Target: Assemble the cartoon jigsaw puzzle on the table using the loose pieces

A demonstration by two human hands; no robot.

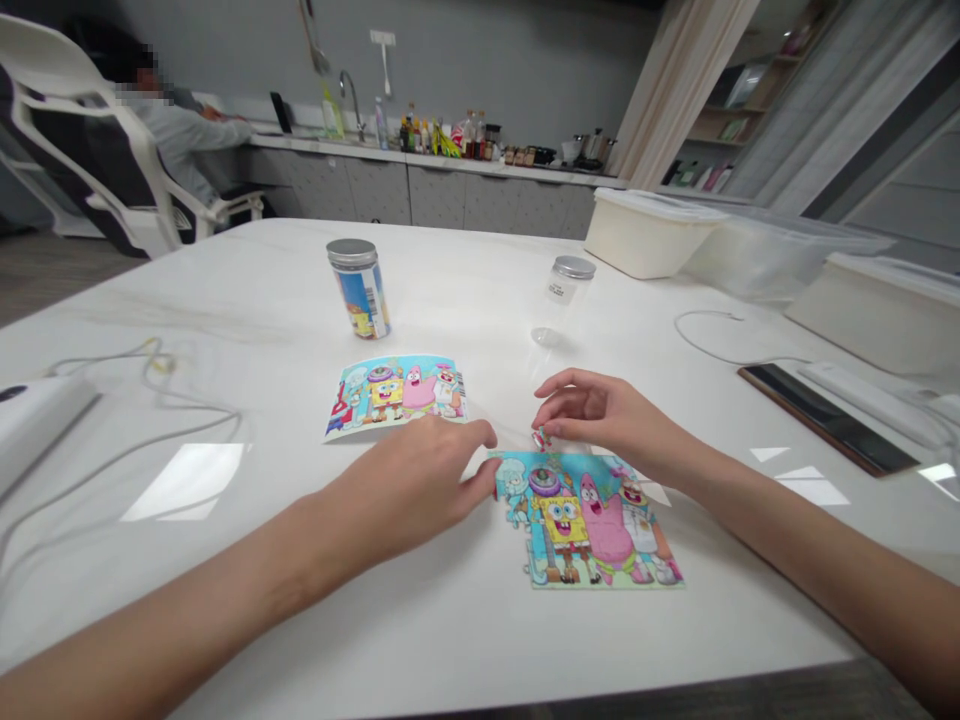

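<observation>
A cartoon jigsaw puzzle [592, 520] lies on the white table, its left edge uneven where pieces are absent. My right hand [592, 410] is above the puzzle's top edge, with a small red and white puzzle piece [541, 438] pinched between thumb and fingers. At the puzzle's upper left corner is my left hand [431, 465], thumb and index finger apart, nothing seen between them. Just behind it, a curved picture sheet [397, 392] shows the same cartoon figures.
Farther back stand a jar with a cartoon label [358, 290] and a clear jar [562, 300]. Lidded boxes [649, 235] and a dark-topped strip [825, 415] are at right. Cables and a white device [45, 425] lie left. A person [180, 140] sits beyond.
</observation>
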